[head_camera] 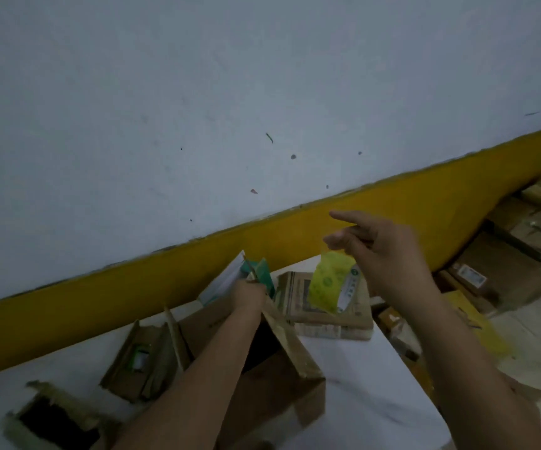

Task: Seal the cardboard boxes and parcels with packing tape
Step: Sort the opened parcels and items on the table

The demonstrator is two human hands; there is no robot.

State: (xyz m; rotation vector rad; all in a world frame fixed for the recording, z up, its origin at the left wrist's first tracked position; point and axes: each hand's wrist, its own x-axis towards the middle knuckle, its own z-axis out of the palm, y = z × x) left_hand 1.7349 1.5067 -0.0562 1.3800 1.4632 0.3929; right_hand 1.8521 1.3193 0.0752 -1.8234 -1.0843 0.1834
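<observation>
Torn box [51, 417] bottom-left, cut off by the frame edge. Left forearm hides part of open cardboard box [272, 404] on white table [376, 384]. Left hand [249, 297] grips green item [260, 270], too blurry to ID. Right hand [389, 254] pinches yellow-green strip [329, 280], which dangles over stacked parcels [327, 319].

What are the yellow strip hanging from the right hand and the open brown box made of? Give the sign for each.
Yellow strip: thin plastic film, probably printed tape; glossy, translucent, hanging limp.
Open brown box: matt cardboard; stiff folded flaps, raw brown edges.
Left hand grips a green thing, too blurred to judge.
</observation>
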